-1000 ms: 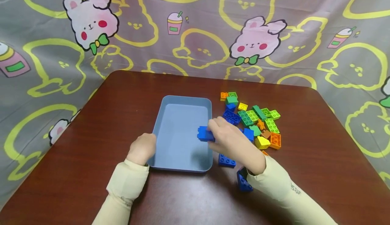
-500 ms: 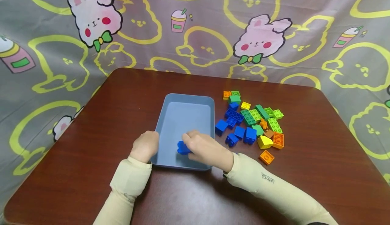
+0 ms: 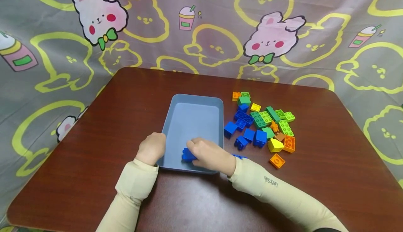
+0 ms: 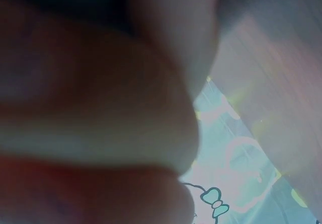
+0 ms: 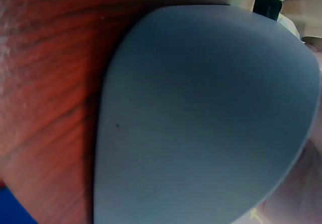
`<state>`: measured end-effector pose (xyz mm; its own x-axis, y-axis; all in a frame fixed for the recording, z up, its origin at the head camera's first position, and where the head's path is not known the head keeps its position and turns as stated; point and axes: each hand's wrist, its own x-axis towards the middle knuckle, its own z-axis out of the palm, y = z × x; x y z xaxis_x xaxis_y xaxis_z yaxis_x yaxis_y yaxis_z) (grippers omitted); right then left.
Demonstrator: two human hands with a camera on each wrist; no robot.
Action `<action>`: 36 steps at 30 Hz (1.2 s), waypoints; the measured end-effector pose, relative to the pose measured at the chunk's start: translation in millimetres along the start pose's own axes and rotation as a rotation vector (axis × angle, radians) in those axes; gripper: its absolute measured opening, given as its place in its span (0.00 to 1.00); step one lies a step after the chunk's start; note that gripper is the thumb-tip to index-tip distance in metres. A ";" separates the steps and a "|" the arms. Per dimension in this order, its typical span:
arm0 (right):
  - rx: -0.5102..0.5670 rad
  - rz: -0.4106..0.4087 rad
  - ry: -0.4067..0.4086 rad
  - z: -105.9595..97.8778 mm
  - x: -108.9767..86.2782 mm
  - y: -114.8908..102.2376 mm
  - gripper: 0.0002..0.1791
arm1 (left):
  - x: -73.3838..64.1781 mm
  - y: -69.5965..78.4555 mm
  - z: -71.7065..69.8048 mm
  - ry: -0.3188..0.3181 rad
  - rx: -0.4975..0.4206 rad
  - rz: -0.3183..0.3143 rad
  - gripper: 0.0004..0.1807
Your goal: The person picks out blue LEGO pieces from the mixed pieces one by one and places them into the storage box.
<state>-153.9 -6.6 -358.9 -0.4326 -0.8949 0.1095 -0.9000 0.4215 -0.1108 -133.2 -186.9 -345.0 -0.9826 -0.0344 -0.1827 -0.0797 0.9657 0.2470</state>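
A blue-grey tray (image 3: 196, 118) stands on the table in the head view. My left hand (image 3: 151, 149) grips its left rim near the front corner; in the left wrist view its curled fingers (image 4: 100, 88) are dark and blurred. Over the tray's front part, my right hand (image 3: 211, 156) holds a blue toy brick (image 3: 188, 155) by its right end, studs facing left. Whether that brick touches the tray floor, I cannot tell. The right wrist view is filled by the tray's outer wall (image 5: 196, 113), and the hand itself is out of sight there.
Right of the tray lie several loose blue bricks (image 3: 260, 138), green bricks (image 3: 259, 119), a yellow brick (image 3: 275, 145) and orange bricks (image 3: 277, 160). Another blue brick (image 3: 240, 156) is partly covered by the right forearm. A patterned cloth (image 3: 214, 46) hangs behind the brown table (image 3: 135, 95).
My right hand has carried the blue brick leftward and nearer the tray's front, slowing in the last half second. The left hand keeps its grip on the rim.
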 end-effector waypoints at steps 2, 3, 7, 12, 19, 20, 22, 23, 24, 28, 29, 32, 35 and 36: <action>0.008 0.002 -0.011 1.1 0.3 0.2 0.17 | 0.6 0.1 0.3 -0.008 0.002 -0.006 0.14; 0.014 0.002 -0.015 1.3 0.3 0.2 0.17 | 0.7 0.3 0.2 -0.012 0.005 -0.009 0.14; 0.021 0.007 -0.027 2.5 0.6 0.4 0.17 | 0.7 0.8 0.1 -0.023 0.010 -0.015 0.13; 0.013 0.007 -0.032 4.9 -0.5 1.7 0.17 | 0.9 1.0 0.4 -0.012 0.011 -0.005 0.13; -0.009 0.019 -0.036 6.2 -1.5 2.0 0.18 | 1.2 1.4 0.6 -0.001 0.014 0.011 0.13; -0.011 0.021 -0.036 6.6 -1.5 1.9 0.18 | 1.5 1.3 0.9 -0.005 0.015 0.011 0.13; -0.011 0.027 -0.034 7.5 -2.0 2.0 0.18 | 2.2 1.6 1.3 -0.014 0.015 0.007 0.13; -0.011 0.030 -0.032 7.9 -2.4 2.1 0.18 | 2.7 1.8 1.6 -0.016 0.015 0.007 0.13; -0.010 0.034 -0.029 8.4 -2.9 2.3 0.18 | 3.4 1.8 2.2 -0.018 0.016 0.006 0.13; 0.007 0.045 -0.013 8.5 -5.5 2.9 0.18 | 4.6 2.4 3.3 -0.022 0.016 0.007 0.14; 0.012 0.048 -0.007 7.6 -6.5 2.9 0.18 | 4.7 2.5 3.5 -0.024 0.017 0.008 0.14; 0.016 0.060 0.023 3.7 -9.8 3.4 0.17 | 4.6 2.4 3.6 -0.030 0.017 0.009 0.13; 0.010 0.068 0.060 -2.0 -14.2 5.2 0.16 | 4.1 1.6 4.0 -0.042 0.018 0.011 0.13; 0.006 0.073 0.069 -3.7 -16.0 6.3 0.16 | 4.0 1.2 4.2 -0.045 0.019 0.013 0.13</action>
<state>-152.8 11.0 -357.7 -0.4997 -0.8497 0.1684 -0.8658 0.4840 -0.1271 -136.6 -184.8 -349.4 -0.9749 -0.0108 -0.2224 -0.0637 0.9707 0.2318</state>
